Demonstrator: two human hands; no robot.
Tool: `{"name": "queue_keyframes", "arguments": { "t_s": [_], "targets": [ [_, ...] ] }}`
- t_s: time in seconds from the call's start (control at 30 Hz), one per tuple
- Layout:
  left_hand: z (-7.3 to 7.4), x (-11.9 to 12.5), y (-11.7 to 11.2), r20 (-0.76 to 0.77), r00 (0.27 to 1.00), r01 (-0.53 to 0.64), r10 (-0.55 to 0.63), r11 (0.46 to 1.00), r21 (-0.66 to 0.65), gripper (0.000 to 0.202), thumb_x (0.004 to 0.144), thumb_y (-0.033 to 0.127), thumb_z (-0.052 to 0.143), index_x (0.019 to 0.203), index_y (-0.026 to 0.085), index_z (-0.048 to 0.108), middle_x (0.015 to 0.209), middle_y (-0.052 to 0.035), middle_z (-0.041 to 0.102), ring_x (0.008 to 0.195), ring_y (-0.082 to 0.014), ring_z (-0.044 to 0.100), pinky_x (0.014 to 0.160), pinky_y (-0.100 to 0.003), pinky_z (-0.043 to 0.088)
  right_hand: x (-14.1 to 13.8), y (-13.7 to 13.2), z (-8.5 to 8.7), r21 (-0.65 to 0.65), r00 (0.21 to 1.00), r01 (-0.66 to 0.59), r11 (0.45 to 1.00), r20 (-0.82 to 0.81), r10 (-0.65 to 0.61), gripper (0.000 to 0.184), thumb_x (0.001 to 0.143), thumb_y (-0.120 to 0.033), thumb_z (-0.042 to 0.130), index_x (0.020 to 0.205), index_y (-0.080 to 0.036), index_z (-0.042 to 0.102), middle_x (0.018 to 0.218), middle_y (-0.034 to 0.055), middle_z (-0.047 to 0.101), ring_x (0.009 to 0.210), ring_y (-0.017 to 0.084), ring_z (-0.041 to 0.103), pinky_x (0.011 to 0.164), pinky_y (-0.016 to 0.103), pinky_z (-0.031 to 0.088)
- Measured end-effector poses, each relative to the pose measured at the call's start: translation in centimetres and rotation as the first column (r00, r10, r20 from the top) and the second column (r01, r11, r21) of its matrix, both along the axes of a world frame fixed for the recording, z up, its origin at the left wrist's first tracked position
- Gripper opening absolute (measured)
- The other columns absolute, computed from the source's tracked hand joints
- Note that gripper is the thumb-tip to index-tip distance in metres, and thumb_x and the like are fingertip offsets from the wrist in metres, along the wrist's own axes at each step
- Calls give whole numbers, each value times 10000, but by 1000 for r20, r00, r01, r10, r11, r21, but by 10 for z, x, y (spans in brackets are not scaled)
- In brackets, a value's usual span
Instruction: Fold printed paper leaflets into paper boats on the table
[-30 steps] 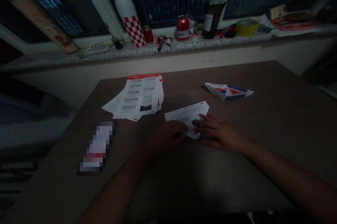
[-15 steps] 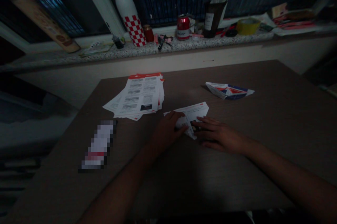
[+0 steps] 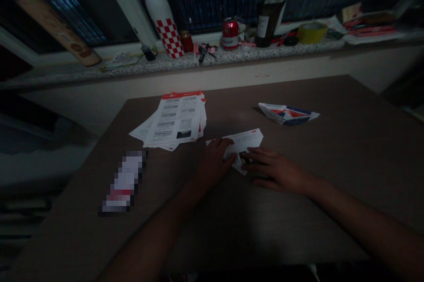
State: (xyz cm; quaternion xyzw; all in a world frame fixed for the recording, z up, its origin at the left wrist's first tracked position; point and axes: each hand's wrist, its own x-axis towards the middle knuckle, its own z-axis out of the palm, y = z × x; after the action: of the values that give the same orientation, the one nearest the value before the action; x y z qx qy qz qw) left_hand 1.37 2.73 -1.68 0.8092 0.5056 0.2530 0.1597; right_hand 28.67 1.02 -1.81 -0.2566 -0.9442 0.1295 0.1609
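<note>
A printed sheet of paper, folded into a shape with a point towards me, lies on the brown table. My left hand rests on its left side, fingers laid over the paper and thumb apart near the middle fold. On the right side my right hand lies flat with fingers spread, their tips touching the paper and covering part of a dark printed picture. Farther back to the right sits a folded paper boat in white, blue and red.
Left of the folded sheet is a stack of printed sheets. A phone, its screen blurred out, lies nearer on the left. The stone windowsill behind holds a checkered bottle, a red can and yellow tape.
My left hand has shifted very slightly on the paper. The folded sheet, my right hand and everything else look nearly the same.
</note>
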Motion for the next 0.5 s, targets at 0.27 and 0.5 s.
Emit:
{"name": "queue_keyframes", "arguments": {
  "t_s": [0.27, 0.5],
  "targets": [
    [1, -1, 4, 18, 999, -36, 37, 999, -13, 197, 1024, 219, 608, 1220, 233, 626, 1200, -68, 652, 1151, -272, 624, 1024, -448, 515, -1, 1, 4, -41, 1000, -10, 999, -15, 9, 464, 1020, -379, 679, 1467, -262, 641, 1595, 86, 576, 1540, 341, 441, 1234, 556, 428],
    [7, -2, 4, 50, 998, -35, 36, 999, -20, 158, 1049, 254, 562, 1190, 235, 630, 1182, -65, 650, 1145, -270, 626, 1015, -446, 517, -1, 0, 6, -37, 999, -34, 999, 4, 34, 360, 1035, -370, 654, 1385, -295, 695, 1627, 56, 542, 1566, 338, 399, 1242, 578, 401]
  ]
}}
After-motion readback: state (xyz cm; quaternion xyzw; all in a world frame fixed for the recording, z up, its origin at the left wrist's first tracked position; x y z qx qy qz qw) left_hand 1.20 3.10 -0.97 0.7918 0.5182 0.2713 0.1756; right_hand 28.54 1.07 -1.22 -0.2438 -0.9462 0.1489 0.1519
